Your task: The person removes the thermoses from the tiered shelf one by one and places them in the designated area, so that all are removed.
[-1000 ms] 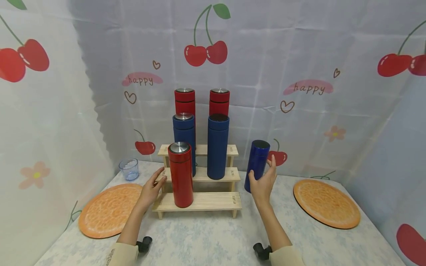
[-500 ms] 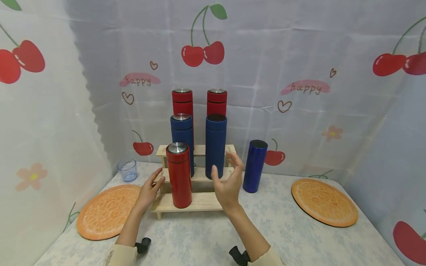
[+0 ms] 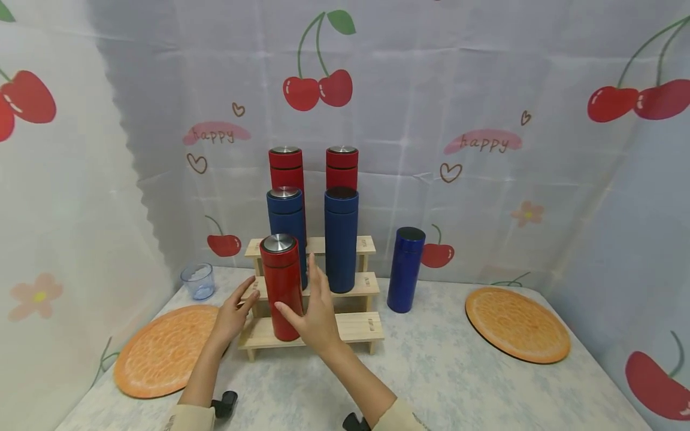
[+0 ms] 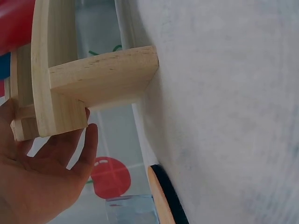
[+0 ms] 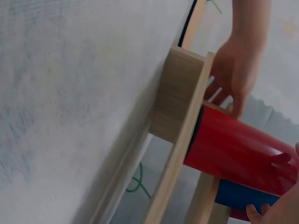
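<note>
Left hand (image 3: 230,317), fingers relaxed at the left edge of the stepped stand (image 3: 368,285), no grip apparent; right hand (image 3: 318,314), fingers spread, gripping nothing, thumb before the red flask (image 3: 281,281) upright on the lowest shelf (image 3: 350,326); a gap separates stand from blue flask (image 3: 405,275); pale grained wood, smooth glossy cylinders

A pale, mottled table (image 3: 442,377) carries a three-step wooden shelf (image 3: 353,328), a glossy blue bottle (image 3: 405,272) upright just beside it, a small clear glass (image 3: 197,280), and a round orange mat (image 3: 167,352) on the left, matched by a second mat (image 3: 517,325) on the right. The shelf's lowest step bears a red bottle (image 3: 283,293); two matte blue bottles (image 3: 341,245) and two rear red bottles (image 3: 342,173) (partly hidden) stand above.
</note>
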{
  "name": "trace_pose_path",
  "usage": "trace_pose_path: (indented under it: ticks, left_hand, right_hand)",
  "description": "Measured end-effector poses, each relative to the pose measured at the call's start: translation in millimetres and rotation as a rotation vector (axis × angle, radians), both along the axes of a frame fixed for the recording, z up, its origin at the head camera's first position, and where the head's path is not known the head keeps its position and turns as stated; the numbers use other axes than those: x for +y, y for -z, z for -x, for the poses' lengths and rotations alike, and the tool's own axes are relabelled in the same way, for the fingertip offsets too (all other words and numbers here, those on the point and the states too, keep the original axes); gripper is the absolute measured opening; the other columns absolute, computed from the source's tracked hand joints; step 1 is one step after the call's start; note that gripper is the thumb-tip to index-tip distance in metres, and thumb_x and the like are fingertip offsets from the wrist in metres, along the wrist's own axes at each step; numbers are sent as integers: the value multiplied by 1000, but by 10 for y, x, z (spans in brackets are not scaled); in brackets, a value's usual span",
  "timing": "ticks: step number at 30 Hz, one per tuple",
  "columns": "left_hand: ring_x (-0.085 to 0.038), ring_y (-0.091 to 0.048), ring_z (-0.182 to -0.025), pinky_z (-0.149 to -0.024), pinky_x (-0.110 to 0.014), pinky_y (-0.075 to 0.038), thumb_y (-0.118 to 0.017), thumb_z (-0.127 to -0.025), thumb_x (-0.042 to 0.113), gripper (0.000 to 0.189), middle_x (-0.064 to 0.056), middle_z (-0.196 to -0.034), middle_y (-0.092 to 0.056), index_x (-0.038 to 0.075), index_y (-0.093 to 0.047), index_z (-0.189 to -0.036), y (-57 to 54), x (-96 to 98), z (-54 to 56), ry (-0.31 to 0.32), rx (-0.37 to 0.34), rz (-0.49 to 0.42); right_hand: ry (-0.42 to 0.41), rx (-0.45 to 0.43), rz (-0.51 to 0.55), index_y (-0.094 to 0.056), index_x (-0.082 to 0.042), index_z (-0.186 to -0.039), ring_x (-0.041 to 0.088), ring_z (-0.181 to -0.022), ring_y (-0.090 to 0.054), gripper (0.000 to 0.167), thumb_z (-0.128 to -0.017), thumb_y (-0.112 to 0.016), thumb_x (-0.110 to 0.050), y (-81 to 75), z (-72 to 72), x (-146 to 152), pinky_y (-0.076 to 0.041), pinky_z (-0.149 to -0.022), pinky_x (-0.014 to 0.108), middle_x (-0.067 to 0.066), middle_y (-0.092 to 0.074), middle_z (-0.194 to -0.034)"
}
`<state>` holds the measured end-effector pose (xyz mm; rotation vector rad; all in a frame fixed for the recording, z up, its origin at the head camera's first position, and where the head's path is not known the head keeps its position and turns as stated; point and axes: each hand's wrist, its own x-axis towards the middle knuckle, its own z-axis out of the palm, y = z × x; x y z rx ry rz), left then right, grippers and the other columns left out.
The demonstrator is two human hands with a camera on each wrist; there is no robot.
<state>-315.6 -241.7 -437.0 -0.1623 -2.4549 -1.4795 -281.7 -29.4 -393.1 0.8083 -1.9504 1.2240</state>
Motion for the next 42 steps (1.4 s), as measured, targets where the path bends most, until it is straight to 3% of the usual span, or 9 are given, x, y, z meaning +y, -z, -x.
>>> trace_pose_path:
  ticks: [9, 12, 19, 25, 32, 38, 42]
  left_hand:
    - [-34, -55, -108, -79, -33, -46, -49, -95, 37, 53, -18, -136, -44, 15, -37, -142, 0, -2, -22, 10, 5, -7]
    - [-34, -55, -108, -78, -32, -45, -50, -95, 36, 52, -19, -134, -46, 15, -38, -142, -4, 3, -20, 9, 3, -11]
    - [-36, -55, -108, -83, -42, -45, -49, -96, 35, 52, -20, -134, -46, 14, -38, -142, 10, 9, 1, 7, 9, 3]
    - [-36, -56, -105, -78, -36, -46, -50, -96, 34, 50, -20, -132, -48, 14, -39, -141, 19, 0, 3, -11, 24, 23]
    - [-35, -55, -107, -81, -39, -46, -48, -96, 38, 52, -19, -138, -42, 15, -38, -142, 18, -2, 1, -15, 10, 40]
    - [-36, -54, -108, -84, -42, -45, -47, -96, 40, 54, -17, -140, -39, 15, -37, -142, 27, -10, 20, -14, 1, 39]
    - [-35, -55, -106, -81, -38, -45, -47, -96, 40, 53, -16, -140, -40, 16, -37, -142, 27, -8, 15, -19, -2, 48]
  right_hand:
    - [-2, -46, -90, -6, -13, -149, 23, -119, -44, 100, -79, -75, -22, 172, 29, -104, -44, -91, 35, 13, -41, -134]
    - [-1, -46, -70, -8, -14, -149, 22, -119, -45, 98, -78, -76, -21, 192, 26, -101, -45, -90, 36, 12, -42, -133]
    - [-10, 1, -12, -15, -13, -149, 23, -113, -50, 99, -74, -79, -18, 218, -15, -58, -48, -86, 33, 12, -44, -131]
    - [-36, 52, 30, -20, -11, -148, 22, -109, -52, 97, -71, -81, -12, 225, -95, 28, -49, -82, 30, 11, -47, -127]
    - [-3, 98, 65, -21, -10, -147, 22, -104, -51, 96, -71, -81, -13, 121, -182, 194, -52, -75, 30, 12, -47, -122]
    - [44, 133, 137, -20, -8, -147, 22, -101, -50, 98, -70, -81, -12, -64, -203, 411, -51, -76, 34, 12, -47, -122]
    - [95, 214, 185, -23, -5, -145, 25, -103, -49, 99, -67, -83, -8, -216, -163, 637, -50, -75, 37, 16, -48, -120]
